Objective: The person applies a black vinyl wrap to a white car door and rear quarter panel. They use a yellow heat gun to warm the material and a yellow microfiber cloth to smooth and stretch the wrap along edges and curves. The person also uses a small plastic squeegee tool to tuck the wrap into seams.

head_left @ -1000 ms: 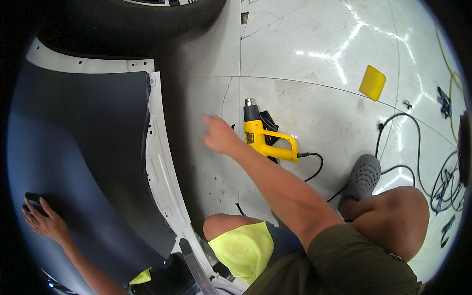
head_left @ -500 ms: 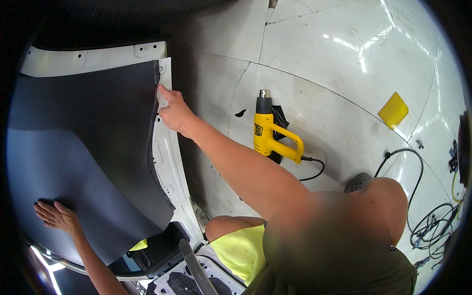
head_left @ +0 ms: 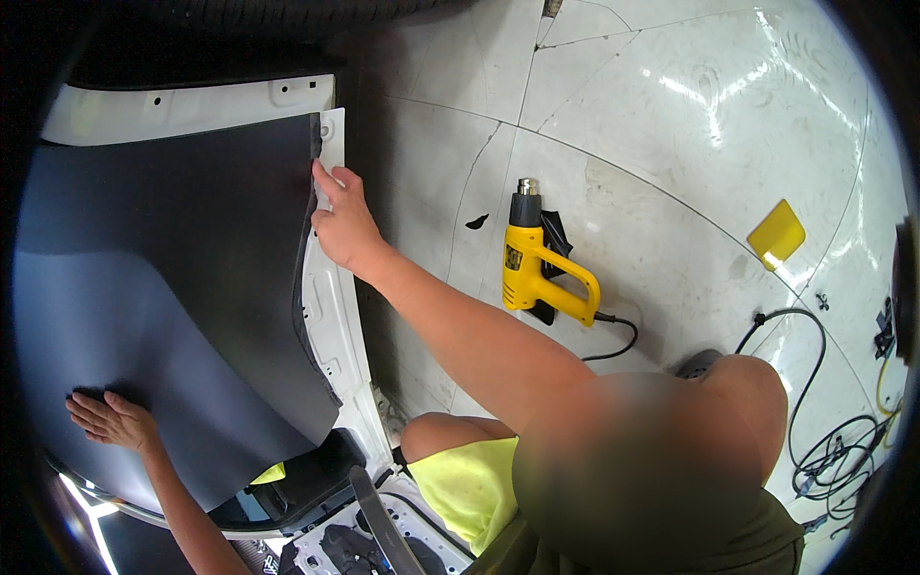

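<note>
A dark matte film (head_left: 172, 278) lies over a white car body panel (head_left: 335, 316) on the left. My right hand (head_left: 343, 225) reaches across to the film's right edge near the top corner, and its fingers pinch that edge against the white rim. Low on the left, my left hand (head_left: 113, 419) lies flat on the film with its fingers spread and holds nothing.
On the white tiled floor, a yellow heat gun (head_left: 537, 264) with a black cord lies right of my arm. A yellow squeegee (head_left: 776, 233) lies farther right. Black cables (head_left: 824, 450) coil at the right edge. A tyre (head_left: 268, 14) is at the top.
My right hand moved left from beside the heat gun to the film's edge and took hold of it. My left hand stayed flat on the film, low on the left.
</note>
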`<state>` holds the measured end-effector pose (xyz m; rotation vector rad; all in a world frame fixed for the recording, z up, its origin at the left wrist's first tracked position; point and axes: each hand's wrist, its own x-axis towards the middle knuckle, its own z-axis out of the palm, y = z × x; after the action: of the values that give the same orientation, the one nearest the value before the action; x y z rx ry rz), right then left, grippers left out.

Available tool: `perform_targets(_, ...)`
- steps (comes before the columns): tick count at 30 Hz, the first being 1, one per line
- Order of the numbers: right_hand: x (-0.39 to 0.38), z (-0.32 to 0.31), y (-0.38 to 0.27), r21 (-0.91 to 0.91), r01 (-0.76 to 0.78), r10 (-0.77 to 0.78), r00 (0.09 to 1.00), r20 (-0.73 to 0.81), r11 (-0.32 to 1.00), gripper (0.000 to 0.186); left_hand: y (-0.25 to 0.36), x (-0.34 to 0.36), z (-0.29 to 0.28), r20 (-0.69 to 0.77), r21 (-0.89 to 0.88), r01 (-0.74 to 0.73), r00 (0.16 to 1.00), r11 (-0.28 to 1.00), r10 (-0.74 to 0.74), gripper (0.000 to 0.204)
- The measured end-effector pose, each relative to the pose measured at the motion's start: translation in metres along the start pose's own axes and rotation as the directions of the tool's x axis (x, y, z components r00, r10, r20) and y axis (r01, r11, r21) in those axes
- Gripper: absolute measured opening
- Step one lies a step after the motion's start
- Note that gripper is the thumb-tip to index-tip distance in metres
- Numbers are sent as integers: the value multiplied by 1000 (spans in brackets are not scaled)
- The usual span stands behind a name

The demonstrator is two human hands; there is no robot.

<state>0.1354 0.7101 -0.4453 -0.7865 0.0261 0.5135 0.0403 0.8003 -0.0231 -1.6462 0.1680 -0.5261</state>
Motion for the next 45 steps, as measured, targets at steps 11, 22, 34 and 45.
perform_targets(11, -12, 0, -9, -152, -50, 56, 998, 35, 987, 70, 1, 0, 0, -63, 21, -29, 998, 999, 30, 61)
perform_targets(22, -15, -2, 4, -267, 32, -12, 997, 78, 963, 69, 5, -1, 3, -171, 25, -11, 985, 1000, 15, 57)
perform_targets(34, -70, -36, -39, 287, -126, 100, 990, 103, 950, 58, 9, -4, 7, -265, -45, -7, 964, 999, -5, 52)
perform_targets(45, -207, -30, -173, 263, 859, -816, 259, 517, 440, 30, -4, -9, 12, -268, -94, 16, 962, 995, -40, 50)
